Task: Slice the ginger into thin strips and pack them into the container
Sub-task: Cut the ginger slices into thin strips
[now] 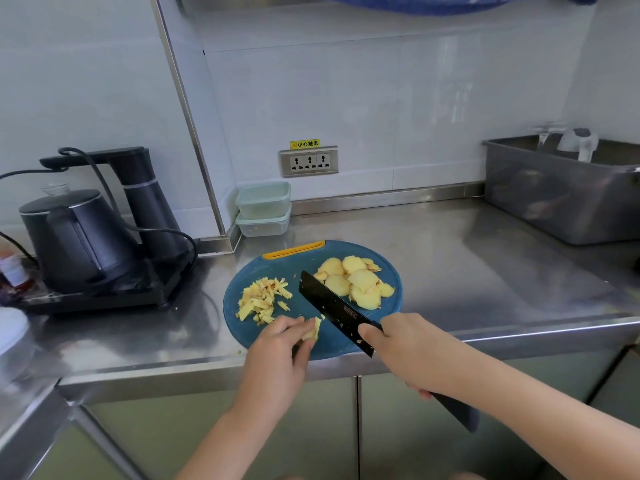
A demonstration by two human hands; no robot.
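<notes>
A round blue cutting board [277, 271] lies at the counter's front edge. A heap of ginger strips [260, 299] sits on its left side, and a pile of round ginger slices [356, 280] on its right. My left hand [282, 344] pinches a small stack of ginger pieces [313, 329] at the board's front. My right hand [412, 351] grips a black knife [332, 306], its blade slanting across the board just right of that stack. Two stacked clear containers [264, 209] with pale green lids stand in the back corner.
A black electric kettle [74, 237] and its water tower [149, 199] sit on a tray at the left, cords trailing. A metal sink tub [554, 199] stands at the back right. Wall sockets [309, 161] are behind the board. The steel counter [467, 271] ends just before me.
</notes>
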